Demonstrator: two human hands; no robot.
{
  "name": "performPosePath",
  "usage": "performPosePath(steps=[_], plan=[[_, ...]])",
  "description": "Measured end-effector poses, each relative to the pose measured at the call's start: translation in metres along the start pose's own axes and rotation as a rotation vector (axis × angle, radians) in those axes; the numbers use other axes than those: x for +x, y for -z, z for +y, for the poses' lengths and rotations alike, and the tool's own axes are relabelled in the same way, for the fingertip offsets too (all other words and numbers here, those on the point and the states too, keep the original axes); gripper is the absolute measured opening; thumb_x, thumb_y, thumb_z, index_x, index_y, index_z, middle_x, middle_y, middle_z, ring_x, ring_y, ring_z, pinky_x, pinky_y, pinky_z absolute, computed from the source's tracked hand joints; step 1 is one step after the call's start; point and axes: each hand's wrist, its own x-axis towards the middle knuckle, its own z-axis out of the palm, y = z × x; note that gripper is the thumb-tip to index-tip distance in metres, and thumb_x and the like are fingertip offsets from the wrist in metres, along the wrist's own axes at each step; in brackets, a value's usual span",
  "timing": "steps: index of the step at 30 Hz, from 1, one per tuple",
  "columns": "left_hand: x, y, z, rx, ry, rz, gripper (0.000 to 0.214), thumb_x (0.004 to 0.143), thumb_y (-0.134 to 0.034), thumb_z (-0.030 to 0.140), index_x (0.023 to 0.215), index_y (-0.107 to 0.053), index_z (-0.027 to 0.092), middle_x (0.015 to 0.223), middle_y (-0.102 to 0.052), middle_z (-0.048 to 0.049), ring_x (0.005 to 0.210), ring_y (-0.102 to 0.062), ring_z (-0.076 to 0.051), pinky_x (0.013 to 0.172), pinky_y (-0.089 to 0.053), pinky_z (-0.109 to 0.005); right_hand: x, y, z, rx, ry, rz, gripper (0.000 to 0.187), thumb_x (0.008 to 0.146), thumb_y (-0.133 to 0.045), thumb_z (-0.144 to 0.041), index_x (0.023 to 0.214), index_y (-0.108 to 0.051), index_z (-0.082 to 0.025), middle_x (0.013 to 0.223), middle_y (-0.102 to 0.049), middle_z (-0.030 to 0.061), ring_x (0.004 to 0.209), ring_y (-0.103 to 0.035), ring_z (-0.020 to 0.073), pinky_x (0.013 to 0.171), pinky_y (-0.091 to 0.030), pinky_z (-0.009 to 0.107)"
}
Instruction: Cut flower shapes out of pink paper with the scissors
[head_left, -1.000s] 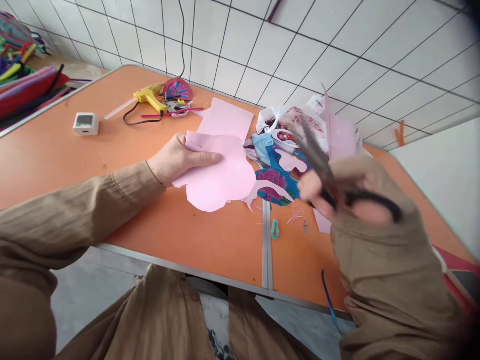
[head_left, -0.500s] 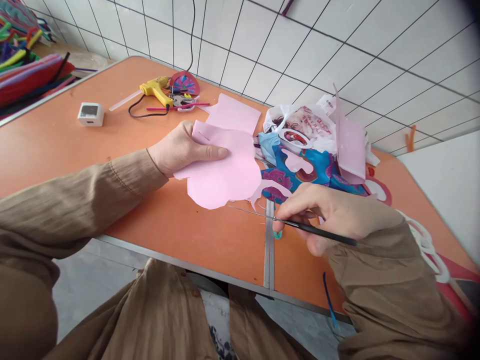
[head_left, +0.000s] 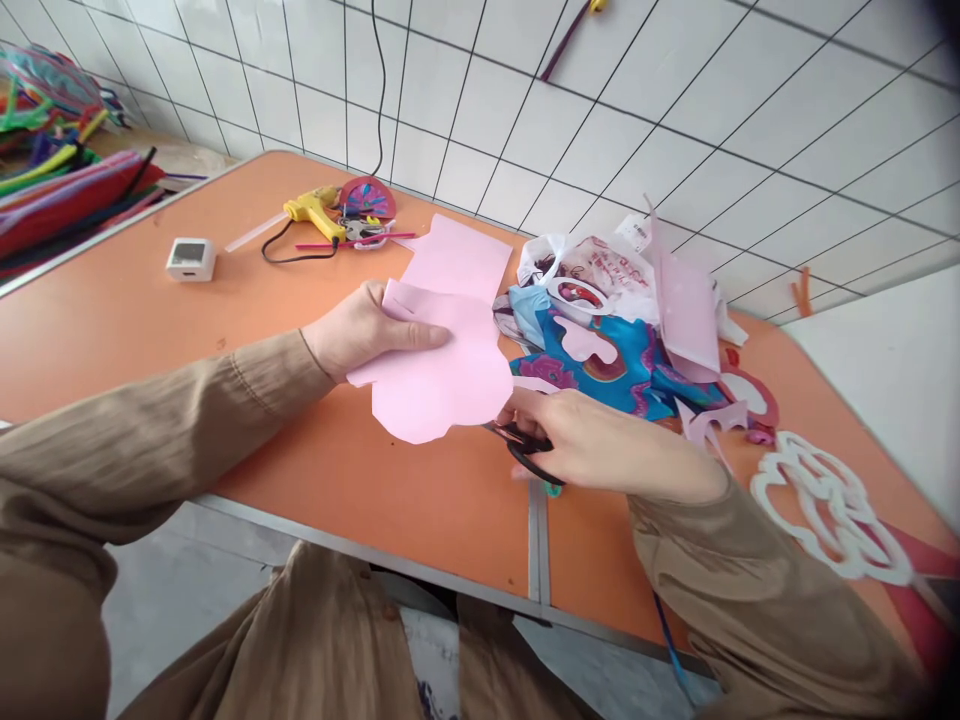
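**Desk:** What does the frame show?

**Me:** Mid-desk, my left hand (head_left: 360, 335) pinches the pink sheet (head_left: 442, 385), thumb on top and the other fingers out of sight beneath it. It holds the sheet over the orange desk (head_left: 337, 480). My right hand (head_left: 600, 450) is closed around the black handles of the scissors (head_left: 525, 452). Their blades meet the sheet's scalloped lower edge at its right end. I cannot tell how wide the blades gape, because my knuckles and the paper hide them.

**Desk:** Which step is that?

**Me:** By my reading, cutting a rounded outline, and it is well along. The lower edge is already lobed, while the upper edge by my thumb is straight.

**Desk:** And the next move?

**Me:** I judge it calls for a short snip along the curve. The left hand should turn the sheet into the blades, gripping firmly enough that the thin paper does not buckle.

**Desk:** What lies around?

**Me:** A second pink sheet (head_left: 457, 260) lies flat toward the far edge, just behind the one I hold. Blue printed paper (head_left: 622, 360) and a plastic bag (head_left: 600, 265) are heaped to its right. A white cut-out (head_left: 832, 505) lies by the right-hand edge. A yellow glue gun (head_left: 311, 208) sits well apart, near the far left corner.
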Motion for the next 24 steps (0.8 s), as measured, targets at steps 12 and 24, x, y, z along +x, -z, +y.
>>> performPosePath(steps=[12, 24], plan=[[-0.008, -0.010, -0.005, -0.214, 0.159, -0.166, 0.032, 0.062, -0.090, 0.019, 0.091, -0.078, 0.015, 0.081, -0.080, -0.0070, 0.071, -0.075, -0.024, 0.076, -0.064, -0.038, 0.006, -0.029, -0.012, -0.208, 0.076, 0.160, 0.012, 0.070, -0.054, -0.011, 0.064, -0.047, -0.019, 0.063, -0.053, 0.0003, 0.056, -0.042, 0.0134, 0.053, -0.017, 0.030], [-0.010, -0.013, -0.011, -0.180, 0.247, -0.205, 0.039, 0.060, -0.091, 0.022, 0.095, -0.076, 0.012, 0.091, -0.079, -0.0107, 0.073, -0.075, -0.023, 0.069, -0.064, -0.033, 0.013, -0.005, 0.004, 0.529, 0.045, 0.397, 0.028, 0.092, -0.049, -0.035, 0.074, -0.061, -0.018, 0.067, -0.063, 0.0018, 0.060, -0.057, 0.0139, 0.057, -0.042, 0.027]])
